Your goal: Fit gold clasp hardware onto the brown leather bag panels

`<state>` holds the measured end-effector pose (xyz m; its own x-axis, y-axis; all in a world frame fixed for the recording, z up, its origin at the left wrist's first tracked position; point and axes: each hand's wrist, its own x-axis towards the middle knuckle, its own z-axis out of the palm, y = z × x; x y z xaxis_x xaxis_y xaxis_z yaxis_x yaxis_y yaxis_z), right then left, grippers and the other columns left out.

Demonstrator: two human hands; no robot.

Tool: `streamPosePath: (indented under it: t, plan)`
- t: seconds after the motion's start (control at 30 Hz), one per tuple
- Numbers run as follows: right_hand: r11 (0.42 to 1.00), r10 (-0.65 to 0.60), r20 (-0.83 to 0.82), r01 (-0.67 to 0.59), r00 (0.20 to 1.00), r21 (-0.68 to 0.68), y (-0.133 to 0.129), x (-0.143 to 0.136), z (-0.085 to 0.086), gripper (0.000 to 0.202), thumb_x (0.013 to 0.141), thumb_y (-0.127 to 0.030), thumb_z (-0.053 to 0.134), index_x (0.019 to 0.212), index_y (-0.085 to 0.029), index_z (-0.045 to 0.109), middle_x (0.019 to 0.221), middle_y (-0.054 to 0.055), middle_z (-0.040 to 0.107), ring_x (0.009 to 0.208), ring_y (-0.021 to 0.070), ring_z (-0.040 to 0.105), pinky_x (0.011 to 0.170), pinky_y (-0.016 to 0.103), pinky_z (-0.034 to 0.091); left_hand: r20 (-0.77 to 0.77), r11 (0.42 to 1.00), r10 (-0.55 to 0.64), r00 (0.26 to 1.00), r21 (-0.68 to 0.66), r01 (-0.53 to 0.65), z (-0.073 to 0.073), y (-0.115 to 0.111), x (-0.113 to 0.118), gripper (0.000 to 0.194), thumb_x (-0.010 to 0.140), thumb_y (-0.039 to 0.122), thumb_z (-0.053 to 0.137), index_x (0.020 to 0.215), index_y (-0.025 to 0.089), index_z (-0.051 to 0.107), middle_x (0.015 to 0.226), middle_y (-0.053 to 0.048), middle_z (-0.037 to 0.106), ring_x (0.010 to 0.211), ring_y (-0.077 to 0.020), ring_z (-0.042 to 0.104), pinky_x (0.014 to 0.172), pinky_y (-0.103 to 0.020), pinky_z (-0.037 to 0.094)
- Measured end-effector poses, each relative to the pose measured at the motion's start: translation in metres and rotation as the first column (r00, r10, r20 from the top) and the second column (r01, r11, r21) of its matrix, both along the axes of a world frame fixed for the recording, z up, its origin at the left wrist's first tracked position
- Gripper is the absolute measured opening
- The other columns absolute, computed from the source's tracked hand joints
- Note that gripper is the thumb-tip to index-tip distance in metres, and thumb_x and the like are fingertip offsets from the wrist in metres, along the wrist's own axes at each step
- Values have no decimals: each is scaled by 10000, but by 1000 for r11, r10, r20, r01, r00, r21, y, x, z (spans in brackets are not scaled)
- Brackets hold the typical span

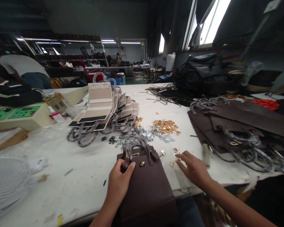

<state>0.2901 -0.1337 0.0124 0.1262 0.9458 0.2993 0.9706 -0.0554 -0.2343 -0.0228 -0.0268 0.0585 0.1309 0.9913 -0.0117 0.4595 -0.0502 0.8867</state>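
A dark brown handbag panel with plastic-wrapped handles lies at the front edge of the table, hanging toward me. My left hand grips its upper left side, thumb on top near a handle base. On the panel's upper part sits a small gold turn lock. To the right, my right hand hovers low over the table, index finger and thumb slightly apart. Close to those fingertips are small gold metal fittings; I see nothing held between them.
Gold fittings lie heaped beyond the panel, beside scattered flat metal plates. Beige-lined bag pieces are stacked at left, brown panels at right. A white plastic basket stands front left. A person bends over at far left.
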Motion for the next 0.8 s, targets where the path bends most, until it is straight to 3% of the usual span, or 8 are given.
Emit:
streamPosePath:
  t: [0.13,0.33,0.47,0.53,0.63,0.8]
  plan:
    - [992,92,-57,-97,994,-85,4,-21,0,210,955,-381,594,1103,-275,699,1009,37,695,916,205,706,733,292,499,59,998,61,996,20,-62,5,-5,2,415,829,605,652,748,231,493,657,50,485,654,-164,458,635,-263,381]
    - [986,-45,-82,30,996,-166,13,-22,2,135,937,-340,582,945,-257,689,874,-8,735,757,179,712,632,264,416,223,988,99,970,94,-122,5,-6,-2,252,891,469,586,976,232,573,823,9,610,785,-204,573,758,-304,453]
    - [972,-75,-21,68,997,-225,18,-17,6,82,873,-288,608,914,-260,673,767,-23,751,675,200,712,581,266,386,347,973,230,909,-90,-211,0,0,-8,347,855,401,584,1127,196,648,1158,-75,682,1118,-269,605,978,-353,445]
    - [976,-75,-26,68,997,-208,19,-14,10,105,860,-265,598,921,-267,684,744,-22,755,653,211,716,571,276,419,440,957,249,863,-248,-149,-1,1,-13,442,831,380,623,1227,186,640,1226,-87,691,1166,-280,615,1009,-369,444]
    - [997,-43,-206,28,978,-73,20,-16,22,182,911,-347,581,1016,-278,713,878,9,798,734,233,756,642,314,537,575,907,263,775,-421,5,2,-3,-20,593,779,361,717,1333,194,585,1164,-86,736,1073,-275,682,954,-385,491]
    - [989,115,-481,-54,869,138,23,-61,58,225,957,-427,594,1058,-280,730,1059,51,788,977,256,752,841,345,604,751,879,314,581,-461,122,6,-14,-18,454,761,402,788,1126,169,654,926,-66,769,892,-258,725,841,-369,535]
